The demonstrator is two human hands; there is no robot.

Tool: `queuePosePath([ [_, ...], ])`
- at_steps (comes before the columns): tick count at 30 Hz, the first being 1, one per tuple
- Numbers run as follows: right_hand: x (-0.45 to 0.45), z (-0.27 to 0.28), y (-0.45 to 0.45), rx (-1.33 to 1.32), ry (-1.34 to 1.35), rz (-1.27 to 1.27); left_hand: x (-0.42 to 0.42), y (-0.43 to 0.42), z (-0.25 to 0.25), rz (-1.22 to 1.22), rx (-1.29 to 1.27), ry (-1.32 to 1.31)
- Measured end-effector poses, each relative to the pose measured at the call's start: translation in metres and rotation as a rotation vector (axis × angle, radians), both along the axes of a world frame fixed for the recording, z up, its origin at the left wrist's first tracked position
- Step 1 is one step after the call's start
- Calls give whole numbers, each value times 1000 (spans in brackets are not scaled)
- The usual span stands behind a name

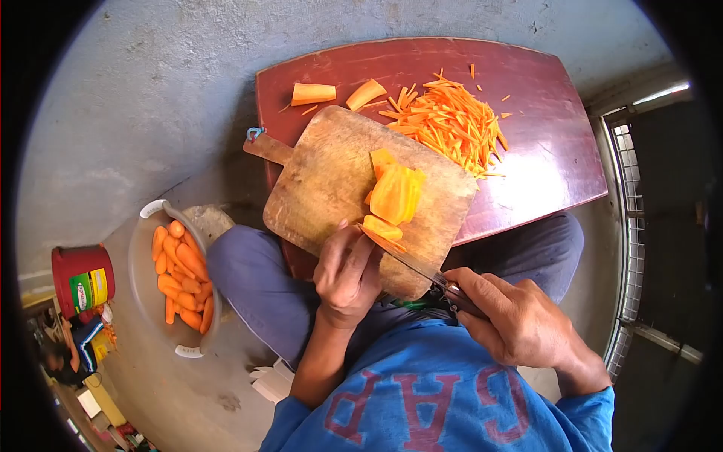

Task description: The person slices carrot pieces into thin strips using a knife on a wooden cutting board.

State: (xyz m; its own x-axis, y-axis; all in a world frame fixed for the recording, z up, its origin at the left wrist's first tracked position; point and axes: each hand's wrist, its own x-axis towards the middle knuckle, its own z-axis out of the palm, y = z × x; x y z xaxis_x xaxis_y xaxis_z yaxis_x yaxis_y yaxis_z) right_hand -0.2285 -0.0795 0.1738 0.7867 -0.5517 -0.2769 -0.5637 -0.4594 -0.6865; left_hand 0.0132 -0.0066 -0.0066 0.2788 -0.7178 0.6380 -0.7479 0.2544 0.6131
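A wooden cutting board (320, 173) lies tilted across the near edge of the red table. Thin carrot slices (397, 193) are stacked on it. My left hand (346, 275) has its fingertips pressed on a carrot piece (382, 228) at the board's near side. In my right hand (520, 316) is the handle of a knife (410, 262), whose blade reaches left across the board to that piece. A pile of carrot strips (456, 124) lies on the table beyond the board, with two carrot chunks (313, 93) (366, 94) to its left.
The red table (535, 90) stands against a wall. On the floor at the left are a tub (141, 282) of peeled carrots (181, 264) and a red bucket (68, 264). Another person (71, 354) is at the far left edge. A metal-mesh frame (631, 203) stands at the right.
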Motion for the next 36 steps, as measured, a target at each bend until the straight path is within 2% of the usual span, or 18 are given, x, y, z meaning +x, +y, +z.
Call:
queuePosePath([
  [10,12,-4,1,-64,61,69,1,3,-5,-2,8,1],
  [13,15,-9,3,-110,-4,65,1,5,-6,5,19,-4],
  [15,19,-13,-1,-58,14,59,-1,4,-5,6,0,3],
  [19,27,-47,-13,-62,3,70,0,4,-2,-15,19,-24],
  [23,13,-81,-25,37,-98,-26,-2,1,-4,-21,-12,18],
  [28,12,-53,-23,151,-87,-129,-3,0,-5,15,-3,36],
  [31,7,-39,-18,104,-156,-88,-3,1,-3,16,11,4],
  [36,4,-21,-13,81,-82,-30,-3,1,-4,50,2,-31],
])
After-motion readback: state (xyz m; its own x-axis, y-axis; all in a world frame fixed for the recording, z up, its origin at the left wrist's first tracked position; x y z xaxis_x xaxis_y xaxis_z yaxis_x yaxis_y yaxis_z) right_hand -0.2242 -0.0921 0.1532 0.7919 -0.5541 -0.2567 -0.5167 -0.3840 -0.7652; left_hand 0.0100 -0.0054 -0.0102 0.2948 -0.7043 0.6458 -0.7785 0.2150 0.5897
